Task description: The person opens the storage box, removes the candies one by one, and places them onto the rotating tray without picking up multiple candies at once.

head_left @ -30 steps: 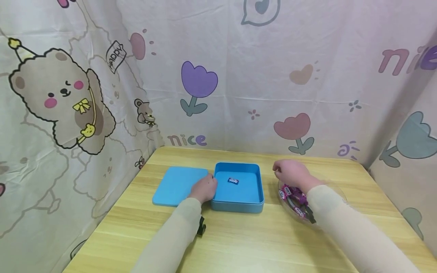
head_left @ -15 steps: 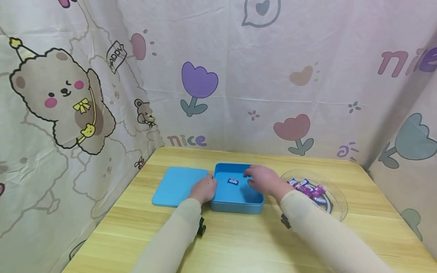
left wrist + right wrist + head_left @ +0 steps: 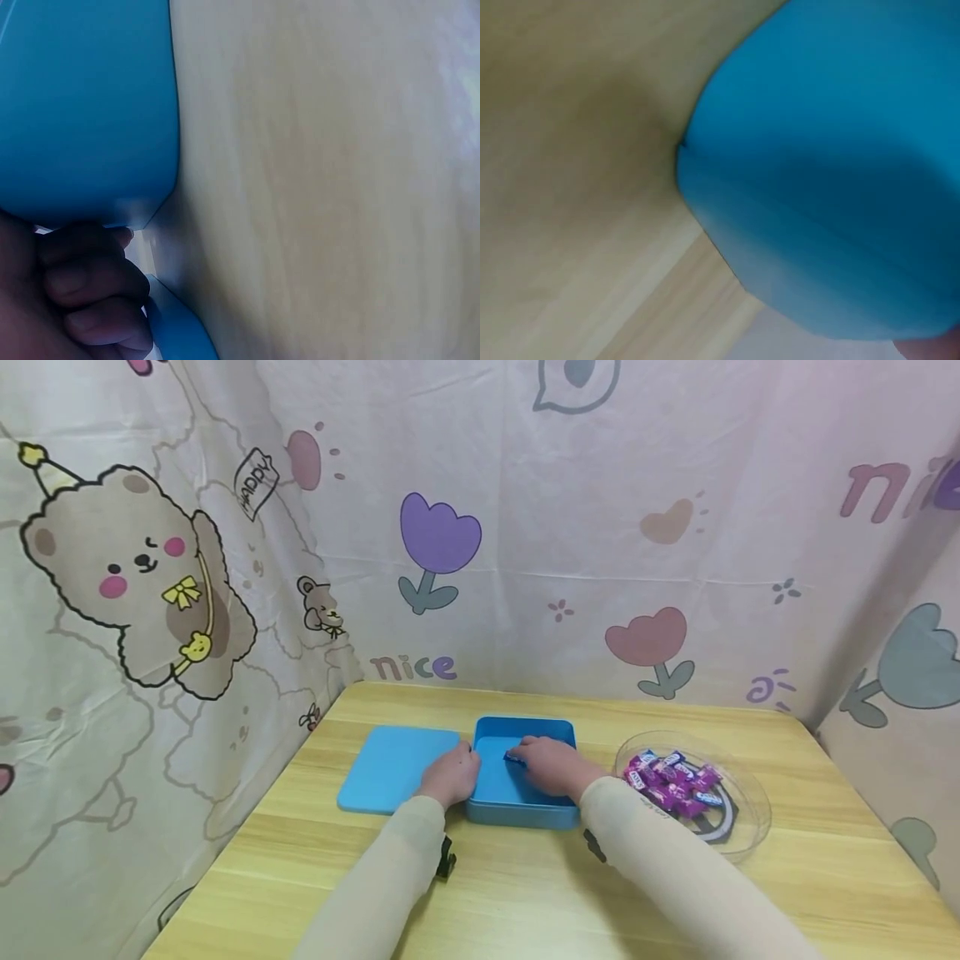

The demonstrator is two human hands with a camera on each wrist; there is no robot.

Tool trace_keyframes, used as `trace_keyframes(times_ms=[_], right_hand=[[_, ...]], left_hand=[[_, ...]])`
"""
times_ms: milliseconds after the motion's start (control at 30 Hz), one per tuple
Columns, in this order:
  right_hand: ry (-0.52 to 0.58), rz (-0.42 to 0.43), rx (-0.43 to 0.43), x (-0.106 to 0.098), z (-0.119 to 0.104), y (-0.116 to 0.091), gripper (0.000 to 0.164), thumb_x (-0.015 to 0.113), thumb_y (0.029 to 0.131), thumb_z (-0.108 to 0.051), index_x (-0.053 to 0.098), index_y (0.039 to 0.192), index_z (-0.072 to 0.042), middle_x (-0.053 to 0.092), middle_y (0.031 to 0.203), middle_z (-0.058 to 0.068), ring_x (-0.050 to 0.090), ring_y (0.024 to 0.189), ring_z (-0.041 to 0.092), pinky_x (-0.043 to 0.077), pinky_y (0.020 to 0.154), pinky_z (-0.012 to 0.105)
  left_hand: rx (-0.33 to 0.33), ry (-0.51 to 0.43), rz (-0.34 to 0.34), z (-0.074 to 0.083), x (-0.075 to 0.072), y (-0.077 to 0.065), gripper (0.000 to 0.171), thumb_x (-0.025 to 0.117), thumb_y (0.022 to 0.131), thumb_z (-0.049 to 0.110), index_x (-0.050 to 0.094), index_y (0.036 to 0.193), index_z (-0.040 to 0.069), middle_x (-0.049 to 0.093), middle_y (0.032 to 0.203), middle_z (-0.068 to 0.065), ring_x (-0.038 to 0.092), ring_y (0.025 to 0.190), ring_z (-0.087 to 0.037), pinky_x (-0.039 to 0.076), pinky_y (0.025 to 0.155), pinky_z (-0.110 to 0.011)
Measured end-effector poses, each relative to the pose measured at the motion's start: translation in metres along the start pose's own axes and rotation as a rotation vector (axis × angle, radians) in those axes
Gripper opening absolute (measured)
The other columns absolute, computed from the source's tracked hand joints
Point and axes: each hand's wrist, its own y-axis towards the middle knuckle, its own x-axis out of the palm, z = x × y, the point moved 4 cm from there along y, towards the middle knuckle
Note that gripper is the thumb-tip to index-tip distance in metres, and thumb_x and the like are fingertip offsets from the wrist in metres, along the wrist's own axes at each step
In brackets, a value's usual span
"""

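Observation:
A small dark-blue wrapped candy (image 3: 513, 758) shows at the fingertips of my right hand (image 3: 557, 766), which reaches down into an open blue square box (image 3: 522, 814) and pinches the candy. My left hand (image 3: 452, 774) grips the box's left wall at the rim. In the left wrist view its curled fingers (image 3: 97, 281) lie against the outside of the box. The right wrist view shows mostly the box's wall (image 3: 817, 210), with a sliver of skin at the lower right corner.
Left of the box, a flat blue lid (image 3: 397, 768) lies partly behind my left hand. On the right stands a clear round bowl (image 3: 759, 814) with several pink, purple and blue wrapped candies (image 3: 675, 783). A printed curtain (image 3: 525, 527) hangs behind the wooden table (image 3: 517, 893).
My right hand has moved left from above the bowl, over the box's right wall and down to the candy inside. My left hand has stayed at the box's left side.

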Motion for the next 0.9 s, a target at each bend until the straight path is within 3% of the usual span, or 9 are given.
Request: trace_keyframes(times_ms=[267, 500, 900], right_hand=[[-0.023, -0.003, 0.035, 0.0066, -0.0003, 0.0057, 0.037, 0.056, 0.105, -0.022, 0.062, 0.141, -0.016, 0.064, 0.125, 0.007, 0.061, 0.112, 0.024, 0.050, 0.101, 0.044], [-0.043, 0.018, 0.025, 0.0058, -0.0015, 0.0056, 0.027, 0.057, 0.103, -0.017, 0.073, 0.125, -0.012, 0.066, 0.103, 0.002, 0.060, 0.091, 0.016, 0.054, 0.091, 0.037], [-0.022, 0.060, 0.006, 0.0037, 0.0039, 0.0003, 0.016, 0.065, 0.100, -0.018, 0.076, 0.110, -0.013, 0.069, 0.100, 0.000, 0.063, 0.090, 0.016, 0.055, 0.090, 0.034]], left_hand=[[0.006, -0.009, 0.003, 0.0023, -0.0016, -0.0016, 0.055, 0.028, 0.109, 0.033, 0.043, 0.150, 0.000, 0.049, 0.149, -0.017, 0.049, 0.132, -0.035, 0.040, 0.108, -0.054], [0.019, 0.002, 0.012, 0.0003, -0.0013, 0.0005, 0.054, 0.028, 0.108, 0.032, 0.044, 0.149, -0.001, 0.050, 0.148, -0.017, 0.050, 0.131, -0.036, 0.041, 0.107, -0.054], [0.018, -0.015, 0.009, 0.0017, -0.0013, -0.0016, 0.055, 0.028, 0.108, 0.033, 0.043, 0.149, -0.001, 0.050, 0.149, -0.017, 0.050, 0.131, -0.036, 0.040, 0.107, -0.054]])
